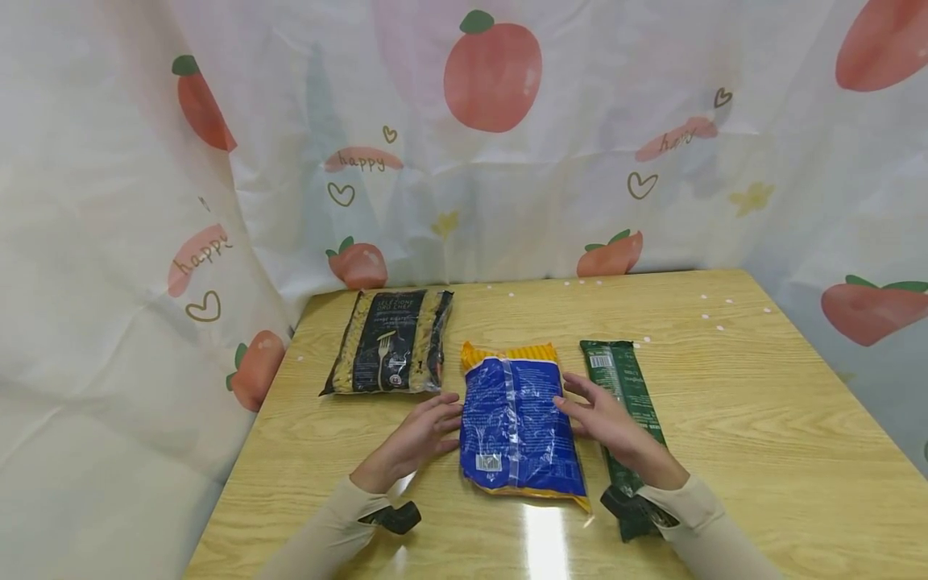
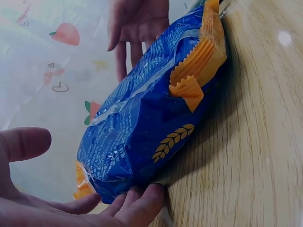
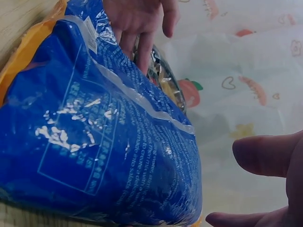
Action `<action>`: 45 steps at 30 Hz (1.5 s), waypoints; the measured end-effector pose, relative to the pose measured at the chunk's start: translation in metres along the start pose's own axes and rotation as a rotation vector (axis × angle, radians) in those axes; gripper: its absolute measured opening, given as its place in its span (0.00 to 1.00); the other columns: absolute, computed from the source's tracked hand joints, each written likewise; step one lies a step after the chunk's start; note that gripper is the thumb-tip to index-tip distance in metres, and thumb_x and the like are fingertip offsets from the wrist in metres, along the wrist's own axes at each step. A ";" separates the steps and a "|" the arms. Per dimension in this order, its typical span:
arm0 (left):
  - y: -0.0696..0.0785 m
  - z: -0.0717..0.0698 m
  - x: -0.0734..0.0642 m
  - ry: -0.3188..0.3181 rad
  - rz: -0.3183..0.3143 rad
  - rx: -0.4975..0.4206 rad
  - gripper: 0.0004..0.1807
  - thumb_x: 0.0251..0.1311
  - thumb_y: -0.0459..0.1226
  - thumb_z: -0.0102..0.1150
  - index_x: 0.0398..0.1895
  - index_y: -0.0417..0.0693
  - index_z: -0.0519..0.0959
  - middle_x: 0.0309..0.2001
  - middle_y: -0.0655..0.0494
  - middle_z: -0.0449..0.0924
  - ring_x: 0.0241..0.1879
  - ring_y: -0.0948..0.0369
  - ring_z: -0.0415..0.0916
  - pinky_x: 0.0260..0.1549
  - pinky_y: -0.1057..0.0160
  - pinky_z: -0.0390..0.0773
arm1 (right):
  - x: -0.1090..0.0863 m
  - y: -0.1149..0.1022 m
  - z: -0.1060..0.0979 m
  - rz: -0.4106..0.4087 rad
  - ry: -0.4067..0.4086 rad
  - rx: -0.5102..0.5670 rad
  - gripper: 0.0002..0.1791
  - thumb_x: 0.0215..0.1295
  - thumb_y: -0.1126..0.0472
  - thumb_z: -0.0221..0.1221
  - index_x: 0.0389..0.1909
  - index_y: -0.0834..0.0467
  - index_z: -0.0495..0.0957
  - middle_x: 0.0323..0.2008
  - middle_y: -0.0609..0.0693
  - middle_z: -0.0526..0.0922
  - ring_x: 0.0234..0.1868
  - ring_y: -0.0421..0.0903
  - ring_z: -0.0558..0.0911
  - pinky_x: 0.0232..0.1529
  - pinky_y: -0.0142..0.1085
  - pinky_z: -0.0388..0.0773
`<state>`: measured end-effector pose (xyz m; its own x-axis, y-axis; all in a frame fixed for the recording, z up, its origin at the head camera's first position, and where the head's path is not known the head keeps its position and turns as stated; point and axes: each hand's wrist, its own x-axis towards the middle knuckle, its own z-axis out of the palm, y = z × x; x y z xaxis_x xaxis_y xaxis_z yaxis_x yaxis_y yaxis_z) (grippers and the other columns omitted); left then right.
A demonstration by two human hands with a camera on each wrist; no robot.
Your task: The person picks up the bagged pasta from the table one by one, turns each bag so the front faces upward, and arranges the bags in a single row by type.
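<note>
A blue pasta bag with orange ends (image 1: 518, 427) lies back side up on the table, its seam and barcode showing. To its left is my left hand (image 1: 420, 431), fingers stretched out, their tips at the bag's side; the left wrist view shows those fingertips (image 2: 151, 194) low against the blue film. From the other side my right hand (image 1: 609, 423) reaches over the green packet, thumb and fingers spread at the bag's right edge. In the right wrist view its thumb (image 3: 265, 153) stands apart from the bag. Neither hand is curled round it.
A black pasta bag with clear sides (image 1: 391, 342) lies at the back left of the wooden table (image 1: 783, 419). A long green packet (image 1: 634, 395) lies right of the blue bag, partly under the right forearm. Behind hangs a fruit-print curtain (image 1: 522, 201).
</note>
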<state>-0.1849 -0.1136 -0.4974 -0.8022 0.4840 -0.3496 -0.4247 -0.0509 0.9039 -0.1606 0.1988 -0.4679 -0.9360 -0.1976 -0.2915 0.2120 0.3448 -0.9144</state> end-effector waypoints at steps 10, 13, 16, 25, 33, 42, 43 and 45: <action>0.000 -0.001 0.000 -0.016 -0.005 -0.020 0.33 0.81 0.42 0.40 0.81 0.37 0.47 0.79 0.34 0.55 0.76 0.43 0.60 0.65 0.52 0.74 | 0.003 0.008 0.004 -0.019 -0.014 0.024 0.40 0.80 0.56 0.54 0.82 0.64 0.46 0.81 0.69 0.51 0.74 0.72 0.66 0.58 0.53 0.84; -0.001 -0.001 0.000 -0.009 -0.009 -0.027 0.33 0.80 0.42 0.42 0.80 0.37 0.49 0.78 0.35 0.58 0.74 0.47 0.64 0.61 0.57 0.77 | 0.003 0.009 0.005 -0.031 -0.022 0.029 0.40 0.79 0.59 0.54 0.82 0.64 0.46 0.80 0.69 0.51 0.74 0.73 0.66 0.56 0.52 0.85; -0.001 0.000 0.001 -0.003 -0.010 -0.033 0.33 0.80 0.42 0.43 0.80 0.38 0.51 0.77 0.36 0.60 0.72 0.49 0.66 0.60 0.57 0.77 | 0.004 0.011 0.005 -0.036 -0.019 0.026 0.40 0.79 0.60 0.54 0.82 0.64 0.45 0.80 0.70 0.51 0.75 0.73 0.65 0.56 0.52 0.85; -0.001 0.002 0.002 -0.030 -0.004 -0.045 0.30 0.79 0.43 0.43 0.77 0.35 0.57 0.72 0.41 0.69 0.68 0.54 0.70 0.60 0.57 0.77 | 0.004 0.010 0.005 -0.037 -0.001 -0.051 0.43 0.77 0.58 0.57 0.82 0.65 0.46 0.79 0.71 0.52 0.74 0.74 0.65 0.56 0.54 0.84; 0.002 0.004 0.003 -0.026 0.000 -0.090 0.22 0.80 0.40 0.43 0.66 0.36 0.73 0.56 0.56 0.81 0.56 0.62 0.78 0.52 0.61 0.81 | 0.006 0.011 0.006 -0.061 0.003 -0.086 0.45 0.74 0.61 0.61 0.82 0.66 0.46 0.78 0.73 0.54 0.72 0.74 0.68 0.59 0.57 0.82; 0.004 0.007 0.002 -0.019 -0.008 -0.101 0.22 0.80 0.41 0.43 0.66 0.38 0.74 0.54 0.59 0.82 0.56 0.63 0.78 0.52 0.61 0.81 | 0.007 0.013 0.007 -0.076 0.012 -0.110 0.47 0.70 0.64 0.64 0.81 0.67 0.46 0.78 0.73 0.55 0.72 0.76 0.67 0.62 0.61 0.79; 0.004 0.007 0.002 -0.021 -0.004 -0.103 0.21 0.79 0.41 0.44 0.66 0.38 0.74 0.54 0.59 0.82 0.55 0.62 0.78 0.52 0.62 0.80 | 0.007 0.013 0.007 -0.078 0.013 -0.111 0.47 0.70 0.64 0.64 0.81 0.68 0.46 0.78 0.73 0.55 0.72 0.76 0.67 0.62 0.61 0.79; 0.003 0.008 0.002 -0.027 0.005 -0.108 0.19 0.79 0.41 0.45 0.63 0.41 0.76 0.53 0.60 0.82 0.55 0.62 0.77 0.53 0.62 0.79 | 0.007 0.013 0.007 -0.078 0.011 -0.109 0.47 0.70 0.64 0.64 0.81 0.68 0.46 0.78 0.73 0.55 0.72 0.76 0.67 0.62 0.61 0.79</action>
<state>-0.1842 -0.1057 -0.4936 -0.7934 0.5071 -0.3368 -0.4645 -0.1465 0.8734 -0.1622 0.1952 -0.4835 -0.9516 -0.2180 -0.2166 0.1068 0.4263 -0.8983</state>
